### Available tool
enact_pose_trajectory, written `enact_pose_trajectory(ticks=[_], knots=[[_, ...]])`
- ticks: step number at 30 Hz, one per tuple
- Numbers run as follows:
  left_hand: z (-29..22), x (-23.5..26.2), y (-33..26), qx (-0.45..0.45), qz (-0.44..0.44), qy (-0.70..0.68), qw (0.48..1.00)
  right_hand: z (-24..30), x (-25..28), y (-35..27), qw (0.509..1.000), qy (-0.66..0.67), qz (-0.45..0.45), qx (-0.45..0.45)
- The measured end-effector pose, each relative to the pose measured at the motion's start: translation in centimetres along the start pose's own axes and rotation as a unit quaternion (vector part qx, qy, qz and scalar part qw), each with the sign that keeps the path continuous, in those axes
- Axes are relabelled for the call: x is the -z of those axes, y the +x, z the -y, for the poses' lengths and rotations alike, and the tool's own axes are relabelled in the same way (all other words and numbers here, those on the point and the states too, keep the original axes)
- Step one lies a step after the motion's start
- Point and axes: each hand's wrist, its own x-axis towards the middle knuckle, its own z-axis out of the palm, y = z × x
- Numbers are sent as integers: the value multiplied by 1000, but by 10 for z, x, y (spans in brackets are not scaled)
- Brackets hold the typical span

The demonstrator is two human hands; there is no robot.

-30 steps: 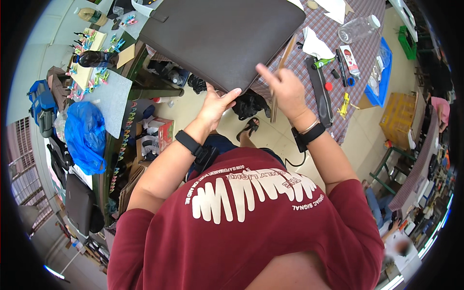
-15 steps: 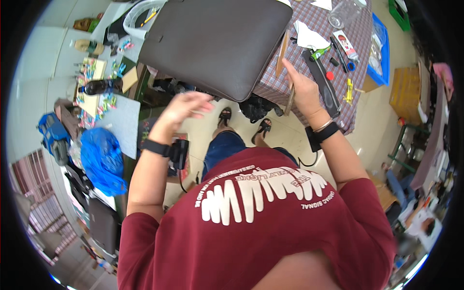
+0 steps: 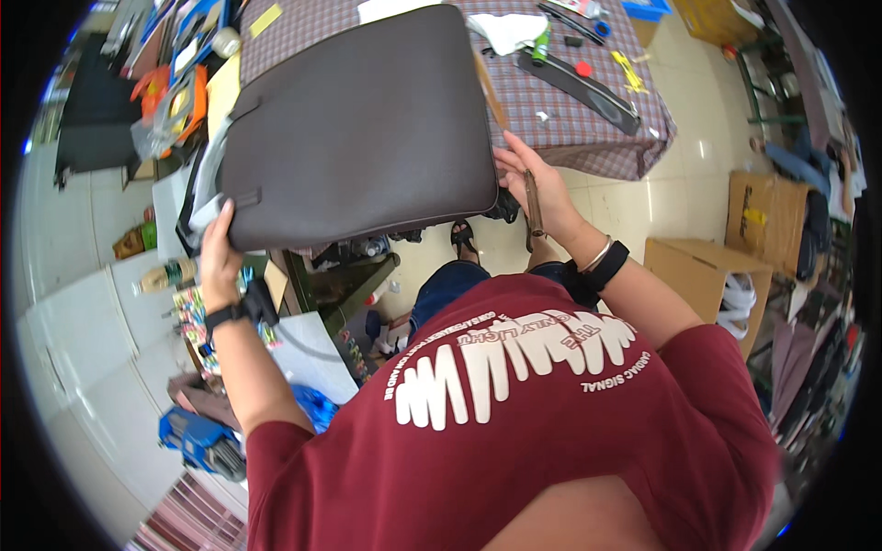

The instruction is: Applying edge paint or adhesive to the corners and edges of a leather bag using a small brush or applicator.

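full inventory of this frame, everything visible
bag: 1, dark brown, flat, held up over the table edge
strap: 1, brown, in right hand
table: 1, checked cloth, top right
black strip: 1, on table
white cloth: 1, on table
green tube: 1, on table
cardboard boxes: 2, brown, floor right
blue bag: 1, floor lower left
shirt: 1, maroon, white print
left hand: grips bag's lower left corner, black wristband
right hand: at bag's right edge, black wristband
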Motion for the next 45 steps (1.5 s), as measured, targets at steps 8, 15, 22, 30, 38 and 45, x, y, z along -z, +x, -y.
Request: enact_pose_trajectory(ticks=[8,15,22,30,38,45], knots=[[-86,-25,-87,-160,12,85,983,6,-13,4,880,443,-56,-162],[-96,-43,-120,-166,-2,154,974,-26,-4,3,852,495,-79,-150],[-94,-67,-138,-184,-7,181,966,-24,17,-21,981,-128,-138,55],[-92,-79,-149,-183,-13,171,968,-14,30,-23,961,-265,-77,-20],[-94,-79,-145,-189,-19,176,966,3,32,-19,897,-385,-36,216],[-125,-81,-148,-283,-8,206,937,9,51,15,952,-229,-137,152]])
